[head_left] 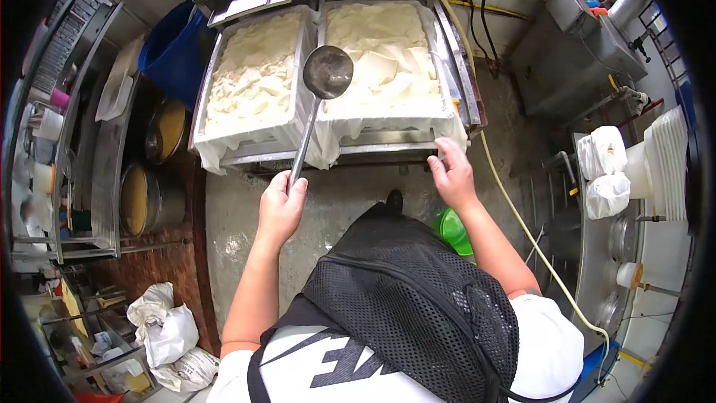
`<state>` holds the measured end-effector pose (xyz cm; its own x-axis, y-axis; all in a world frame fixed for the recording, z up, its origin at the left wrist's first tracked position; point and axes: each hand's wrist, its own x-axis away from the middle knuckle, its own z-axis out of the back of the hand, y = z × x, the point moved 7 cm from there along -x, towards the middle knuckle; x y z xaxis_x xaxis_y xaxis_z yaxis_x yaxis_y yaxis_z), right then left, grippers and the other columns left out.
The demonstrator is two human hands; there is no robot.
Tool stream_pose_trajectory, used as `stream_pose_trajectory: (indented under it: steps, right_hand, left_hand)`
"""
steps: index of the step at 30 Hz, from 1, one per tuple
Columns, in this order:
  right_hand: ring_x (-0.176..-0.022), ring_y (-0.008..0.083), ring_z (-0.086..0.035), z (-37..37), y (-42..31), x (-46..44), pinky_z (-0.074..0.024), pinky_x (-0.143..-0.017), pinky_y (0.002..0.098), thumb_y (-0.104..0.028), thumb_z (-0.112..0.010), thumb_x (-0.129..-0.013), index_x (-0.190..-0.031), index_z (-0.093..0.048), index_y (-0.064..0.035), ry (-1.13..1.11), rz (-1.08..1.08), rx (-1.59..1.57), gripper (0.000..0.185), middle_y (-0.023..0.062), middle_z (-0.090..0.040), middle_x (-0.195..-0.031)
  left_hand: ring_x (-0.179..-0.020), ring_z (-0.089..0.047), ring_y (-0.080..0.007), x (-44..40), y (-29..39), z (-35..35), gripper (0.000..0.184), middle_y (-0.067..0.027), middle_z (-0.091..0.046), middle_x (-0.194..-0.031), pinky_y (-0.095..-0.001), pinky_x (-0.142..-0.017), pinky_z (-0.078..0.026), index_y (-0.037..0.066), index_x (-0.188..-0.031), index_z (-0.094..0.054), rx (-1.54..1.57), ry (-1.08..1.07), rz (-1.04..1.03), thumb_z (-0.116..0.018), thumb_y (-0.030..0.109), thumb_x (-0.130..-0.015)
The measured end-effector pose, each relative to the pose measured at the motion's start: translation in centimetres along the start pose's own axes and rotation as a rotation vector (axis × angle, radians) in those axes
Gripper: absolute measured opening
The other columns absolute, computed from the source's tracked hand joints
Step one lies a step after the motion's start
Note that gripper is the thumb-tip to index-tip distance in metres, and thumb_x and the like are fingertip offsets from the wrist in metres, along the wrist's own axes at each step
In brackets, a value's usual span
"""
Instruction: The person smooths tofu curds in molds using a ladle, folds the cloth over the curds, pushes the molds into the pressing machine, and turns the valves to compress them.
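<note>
My left hand [282, 207] is wrapped round the handle of a metal ladle [328, 72]. The ladle's dark bowl is over the gap between two cloth-lined trays. Pale, curd-like chunks, perhaps tofu curd, fill the left tray [257, 83] and the right tray [384, 67]. White cloth [253, 134] drapes over the tray edges. Near the front right corner of the right tray is my right hand [451, 172], fingers apart and holding nothing I can see. Whether its fingertips touch the frame, I cannot tell.
A blue barrel [173, 48] stands left of the trays, with round pots [136, 200] below it. A pale hose [514, 201] runs down the right side. A green basin [453, 231] is on the floor beside me. White bags [168, 328] lie at lower left.
</note>
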<state>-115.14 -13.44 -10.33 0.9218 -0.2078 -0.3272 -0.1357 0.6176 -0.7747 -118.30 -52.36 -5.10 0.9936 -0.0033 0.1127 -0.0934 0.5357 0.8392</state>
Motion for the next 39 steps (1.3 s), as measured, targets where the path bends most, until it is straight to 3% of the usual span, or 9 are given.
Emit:
stream_pose_trajectory:
  steps: [2, 4, 6, 11, 15, 20, 21, 32, 39]
  right_hand:
    - [-0.131, 0.0446, -0.056, 1.4, 1.7, -3.3, -0.0445, -0.113, 0.0483, -0.017, -0.071, -0.096, -0.133, -0.061, 0.0046, 0.113, 0.012, 0.105, 0.044, 0.0267, -0.062, -0.137]
    - [-0.134, 0.0462, -0.053, 1.3, 4.7, -6.4, -0.0426, -0.115, 0.0490, -0.018, -0.069, -0.097, -0.139, -0.057, 0.0053, 0.139, 0.052, 0.140, 0.049, 0.0291, -0.056, -0.143]
    - [-0.135, 0.0468, -0.052, 1.4, 6.9, -8.8, -0.0415, -0.116, 0.0495, -0.019, -0.067, -0.098, -0.143, -0.053, 0.0058, 0.222, 0.013, 0.198, 0.054, 0.0306, -0.053, -0.146]
    - [-0.149, 0.0499, -0.037, -2.4, 11.4, -11.8, -0.0310, -0.124, 0.0498, -0.047, -0.054, -0.108, -0.158, -0.031, 0.0113, 0.043, -0.217, 0.119, 0.080, 0.0379, -0.038, -0.158]
    - [-0.150, 0.0507, -0.034, -4.5, 12.4, -11.5, -0.0282, -0.125, 0.0497, -0.043, -0.054, -0.108, -0.157, -0.031, 0.0119, 0.033, -0.207, 0.093, 0.077, 0.0378, -0.035, -0.159]
    - [-0.149, 0.0493, -0.038, -4.0, 12.7, -11.6, -0.0312, -0.124, 0.0486, -0.039, -0.054, -0.108, -0.156, -0.033, 0.0118, 0.049, -0.218, 0.083, 0.073, 0.0372, -0.040, -0.157]
    - [-0.148, 0.0487, -0.040, -3.9, 12.8, -11.8, -0.0325, -0.123, 0.0482, -0.038, -0.054, -0.108, -0.156, -0.033, 0.0118, 0.039, -0.237, 0.058, 0.072, 0.0370, -0.042, -0.156]
    - [-0.141, 0.0466, -0.049, -4.6, 14.3, -12.5, -0.0395, -0.118, 0.0476, -0.036, -0.052, -0.109, -0.152, -0.043, 0.0098, 0.141, -0.361, 0.136, 0.063, 0.0342, -0.050, -0.150]
    - [-0.136, 0.0433, -0.055, -4.5, 13.9, -12.6, -0.0430, -0.114, 0.0458, -0.035, -0.051, -0.110, -0.153, -0.046, 0.0038, 0.170, -0.377, 0.177, 0.058, 0.0312, -0.056, -0.146]
  left_hand:
    - [-0.075, -0.060, -0.0152, -2.4, 1.7, -0.4, 0.028, -0.0079, -0.067, -0.083, -0.0332, -0.073, -0.052, -0.001, -0.117, -0.068, -0.097, -0.021, -0.089, -0.067, 0.023, -0.103]
    - [-0.082, -0.067, -0.0209, -4.6, 3.7, -0.7, 0.032, -0.0155, -0.073, -0.094, -0.0346, -0.078, -0.054, -0.001, -0.124, -0.066, -0.134, 0.002, -0.151, -0.066, 0.022, -0.102]
    - [-0.081, -0.068, -0.0207, -6.7, 4.6, -0.9, 0.032, -0.0151, -0.073, -0.094, -0.0347, -0.078, -0.054, -0.001, -0.127, -0.065, -0.183, 0.075, -0.192, -0.065, 0.021, -0.103]
    - [-0.079, -0.065, -0.0212, -10.5, 6.2, -1.3, 0.035, -0.0158, -0.072, -0.090, -0.0367, -0.077, -0.053, -0.003, -0.125, -0.066, -0.312, 0.137, -0.103, -0.063, 0.024, -0.104]
    - [-0.081, -0.068, -0.0279, -13.0, 5.9, -1.6, 0.035, -0.0200, -0.073, -0.093, -0.0395, -0.079, -0.053, -0.004, -0.124, -0.067, -0.309, 0.057, -0.062, -0.063, 0.024, -0.103]
    - [-0.086, -0.070, -0.0392, -18.4, 4.7, -2.1, 0.034, -0.0250, -0.073, -0.096, -0.0446, -0.083, -0.054, -0.004, -0.119, -0.068, -0.402, 0.030, -0.035, -0.060, 0.024, -0.103]
    - [-0.089, -0.069, -0.0434, -19.5, 5.1, -2.2, 0.033, -0.0270, -0.072, -0.096, -0.0467, -0.083, -0.053, -0.004, -0.117, -0.068, -0.351, 0.036, -0.124, -0.059, 0.024, -0.103]
    - [-0.099, -0.068, -0.0487, -32.9, 3.5, -7.5, 0.034, -0.0301, -0.072, -0.104, -0.0525, -0.086, -0.053, -0.002, -0.116, -0.070, -0.382, -0.052, -0.218, -0.056, 0.026, -0.102]
    - [-0.095, -0.066, -0.0517, -38.0, 5.1, -10.3, 0.030, -0.0297, -0.070, -0.095, -0.0568, -0.083, -0.051, -0.002, -0.097, -0.065, -0.334, 0.028, -0.302, -0.056, 0.026, -0.103]
